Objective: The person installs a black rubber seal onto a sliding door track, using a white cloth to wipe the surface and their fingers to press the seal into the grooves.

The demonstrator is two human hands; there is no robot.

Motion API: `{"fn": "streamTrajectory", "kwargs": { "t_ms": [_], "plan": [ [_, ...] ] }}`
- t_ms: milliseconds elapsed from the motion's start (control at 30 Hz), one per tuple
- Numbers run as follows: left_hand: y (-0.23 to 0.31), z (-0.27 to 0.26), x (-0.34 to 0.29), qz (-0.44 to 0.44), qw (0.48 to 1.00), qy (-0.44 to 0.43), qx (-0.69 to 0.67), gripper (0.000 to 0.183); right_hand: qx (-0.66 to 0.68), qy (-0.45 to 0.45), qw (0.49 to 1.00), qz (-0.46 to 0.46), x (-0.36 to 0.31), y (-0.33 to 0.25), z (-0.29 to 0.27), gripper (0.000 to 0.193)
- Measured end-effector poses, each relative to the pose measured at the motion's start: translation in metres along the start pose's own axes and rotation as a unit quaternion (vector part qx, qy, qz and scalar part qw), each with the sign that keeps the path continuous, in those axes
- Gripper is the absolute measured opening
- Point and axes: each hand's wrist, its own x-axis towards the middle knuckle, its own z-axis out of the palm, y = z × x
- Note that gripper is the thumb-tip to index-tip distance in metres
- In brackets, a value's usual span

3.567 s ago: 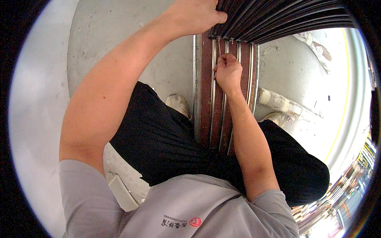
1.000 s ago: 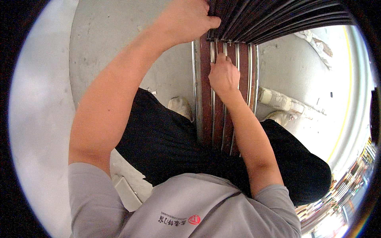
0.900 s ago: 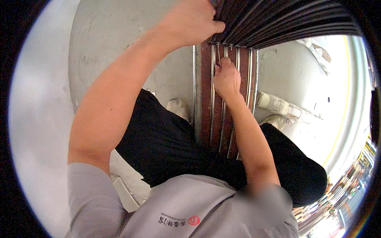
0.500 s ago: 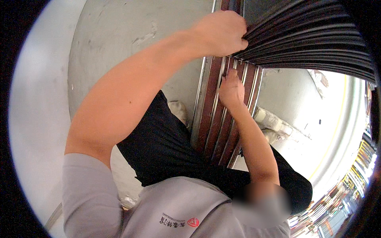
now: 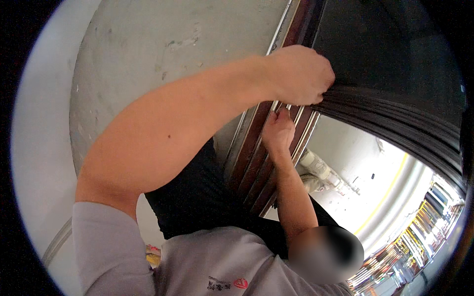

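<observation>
Hands work at the end of a bundle of long dark strips [image 5: 395,118], which runs from the upper middle of the view out to the right and curves down toward the lower right. The left hand [image 5: 301,74] is closed tight around the near end of the bundle, fingers curled over its top edge and knuckles up. The right hand [image 5: 278,132] sits just below it, fingers bent and pressed against the brown and silver rails [image 5: 256,163] that run down toward the person's dark trousers [image 5: 197,197]; whether those fingers pinch a single strip or only rest on the rails cannot be told.

To do this well, I judge the left hand should keep the stack squeezed flat so that no strip slides out of line, while the right hand steadies the rails and guides the strip ends evenly rather than pulling on one alone. Bending the bundle sharply near the grip could kink it, so a broad, gentle curve looks safer.

Against the picture from half a second ago, the bundle now sits lower and fills more of the upper right, with a wide dark face showing above it. The left hand has shifted rightward along with it, and the right hand has kept its place just under it. The grey concrete wall [image 5: 148,59] at the left takes up more of the view.
</observation>
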Motion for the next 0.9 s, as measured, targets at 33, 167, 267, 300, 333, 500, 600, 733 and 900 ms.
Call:
{"fn": "streamTrajectory", "kwargs": {
  "t_ms": [33,167,267,300,333,500,600,733,900],
  "plan": [
    [0.0,-0.001,-0.002,0.002,1.0,0.011,-0.027,0.035,-0.004,-0.003,1.0,-0.003,0.002,0.004,-0.004,0.02],
    [0.007,-0.017,0.002,-0.044,0.995,-0.086,-0.029,0.021,0.011,0.027,1.0,-0.004,0.004,0.009,0.005,0.023],
    [0.008,-0.012,-0.002,-0.035,0.998,-0.049,-0.025,0.021,0.04,-0.023,0.999,0.02,0.001,0.001,-0.006,0.025],
    [0.007,-0.011,-0.002,-0.033,0.998,-0.044,-0.019,0.021,0.042,-0.03,0.999,-0.005,0.007,0.015,-0.009,0.024],
    [0.008,-0.009,-0.002,-0.028,0.999,-0.028,-0.031,0.024,0.088,-0.03,0.996,0.001,0.008,0.024,-0.005,0.027],
    [0.01,-0.005,0.001,-0.055,0.997,-0.023,-0.052,0.032,0.116,0.004,0.992,-0.052,0.014,0.018,0.005,0.028],
    [0.011,0.007,0.001,-0.041,0.998,-0.023,-0.031,0.035,0.099,-0.028,0.994,0.035,0.001,0.012,-0.005,0.024],
    [0.012,0.012,-0.003,-0.096,0.994,-0.044,-0.037,0.031,0.191,0.046,0.979,-0.053,0.009,0.033,0.003,0.023],
    [0.019,0.015,-0.009,-0.024,0.998,-0.029,0.048,0.024,0.32,-0.051,0.946,-0.008,-0.002,0.052,0.001,0.032]
  ]
}}
